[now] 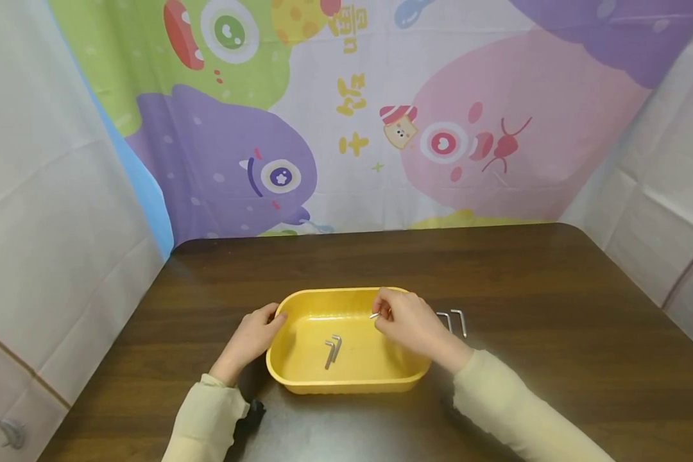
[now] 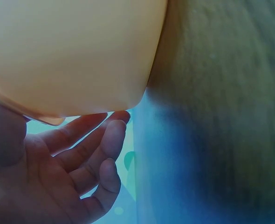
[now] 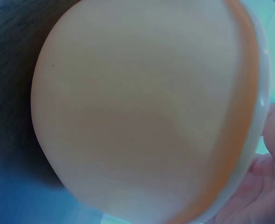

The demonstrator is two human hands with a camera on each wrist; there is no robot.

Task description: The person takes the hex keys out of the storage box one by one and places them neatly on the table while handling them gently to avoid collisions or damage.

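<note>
A yellow plastic tray [image 1: 352,387] with rounded corners stands on the dark wooden table. My left hand [image 1: 254,335] grips its left end, the thumb over the rim and the fingers along the outer wall. The left wrist view shows that hand [image 2: 67,168] against the tray's side. Above the right part of the tray, my right hand [image 1: 410,321] pinches a small metal hex key [image 1: 374,315]; only its tip shows, the rest hidden by the fingers. Two L-shaped hex keys [image 1: 330,354] lie side by side on the tray's floor.
Two more hex keys [image 1: 459,323] lie on the table [image 1: 531,289] just right of the tray, one partly behind my right hand. A cartoon-print curtain [image 1: 346,192] hangs along the table's far edge, with pale curtains at both sides. Something black [image 1: 255,414] sits by my left sleeve.
</note>
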